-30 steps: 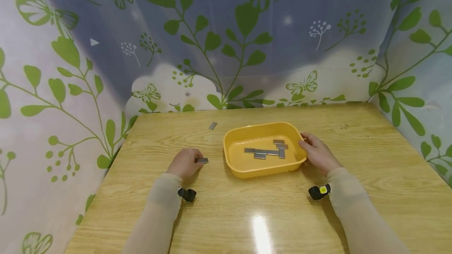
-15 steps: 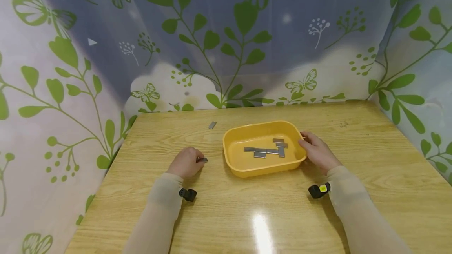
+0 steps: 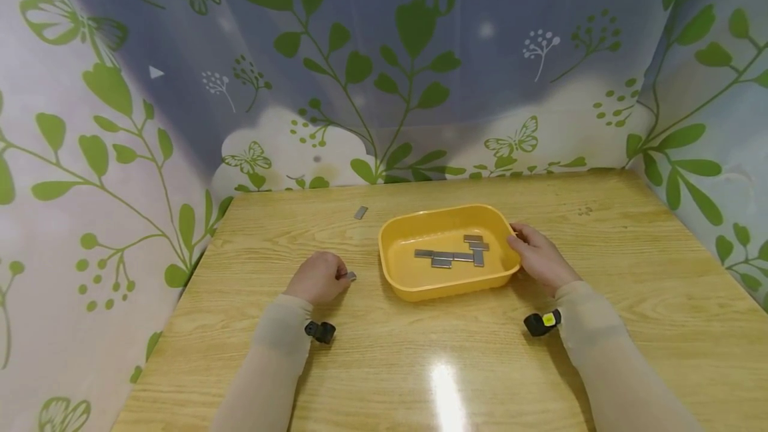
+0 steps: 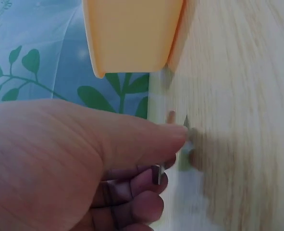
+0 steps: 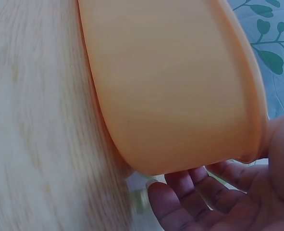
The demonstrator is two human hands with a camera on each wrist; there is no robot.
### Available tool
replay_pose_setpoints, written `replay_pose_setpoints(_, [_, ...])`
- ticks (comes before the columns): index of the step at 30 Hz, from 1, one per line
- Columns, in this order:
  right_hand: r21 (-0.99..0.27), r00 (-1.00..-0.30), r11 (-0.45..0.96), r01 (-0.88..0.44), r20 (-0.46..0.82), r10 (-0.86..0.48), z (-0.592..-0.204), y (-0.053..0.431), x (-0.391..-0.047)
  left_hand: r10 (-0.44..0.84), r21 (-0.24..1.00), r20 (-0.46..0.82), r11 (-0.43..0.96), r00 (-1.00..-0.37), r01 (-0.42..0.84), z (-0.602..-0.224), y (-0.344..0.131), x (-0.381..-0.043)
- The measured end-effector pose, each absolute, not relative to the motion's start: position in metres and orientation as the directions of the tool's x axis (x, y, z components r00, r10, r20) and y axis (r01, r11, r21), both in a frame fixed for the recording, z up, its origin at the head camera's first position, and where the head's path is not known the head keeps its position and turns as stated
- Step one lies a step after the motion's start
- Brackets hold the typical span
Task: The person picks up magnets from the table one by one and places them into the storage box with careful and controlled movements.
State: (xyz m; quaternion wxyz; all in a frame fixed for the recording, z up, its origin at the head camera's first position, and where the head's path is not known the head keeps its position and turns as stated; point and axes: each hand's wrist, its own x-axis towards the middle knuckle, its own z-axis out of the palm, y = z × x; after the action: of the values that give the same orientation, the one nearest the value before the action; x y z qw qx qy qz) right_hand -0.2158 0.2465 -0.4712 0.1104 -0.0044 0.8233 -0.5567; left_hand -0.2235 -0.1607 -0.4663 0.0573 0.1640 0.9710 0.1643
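Note:
My left hand [image 3: 319, 279] pinches a small grey metal bar [image 3: 351, 277] between thumb and fingers, low over the table, left of a yellow plastic tray [image 3: 414, 295]. In the left wrist view one end of the bar [image 4: 158, 175] shows between the fingers; the thumb covers part of it. My right hand [image 3: 543, 260] holds the tray by its right end, thumb over the rim and fingers against the outside. Several flat grey bars [image 3: 442, 263] lie joined edge to edge on the tray floor.
Another grey bar [image 3: 361, 213] lies alone on the wooden table [image 3: 384, 365], behind and left of the tray. A patterned curtain [image 3: 360, 85] with leaves and butterflies borders the table at the back and sides. Each wrist wears a small black camera [image 3: 321, 332].
The left fingers have turned the bar, so less of it shows in the head view. The tray, the right hand and the other bars stay in place.

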Motion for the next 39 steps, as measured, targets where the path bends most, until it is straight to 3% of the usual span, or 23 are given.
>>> replay_pose_setpoints(11, [-0.911, -0.973, 0.399, 0.106, -0.178, -0.148, -0.468, 0.244, -0.218, 0.323, 0.405, 0.023, 0.862, -0.946, 0.304, -0.448, -0.161, -0.219])
replay_pose_setpoints(21, [-0.898, -0.975, 0.427, 0.106, -0.179, -0.133, -0.465, 0.248, -0.218, 0.468, 0.335, 0.101, 0.815, -0.878, 0.473, -0.394, -0.120, -0.228])
replay_pose_setpoints(32, [-0.908, -0.974, 0.403, 0.117, -0.184, -0.131, -0.469, 0.250, -0.218, 0.453, 0.281, -0.112, 0.868, -0.885, 0.409, -0.373, -0.063, -0.244])
replay_pose_setpoints(39, [-0.911, -0.975, 0.397, 0.111, -0.178, -0.135, -0.473, 0.247, -0.219, 0.373, 0.092, -0.211, 0.928, -0.904, 0.361, -0.381, -0.044, -0.253])
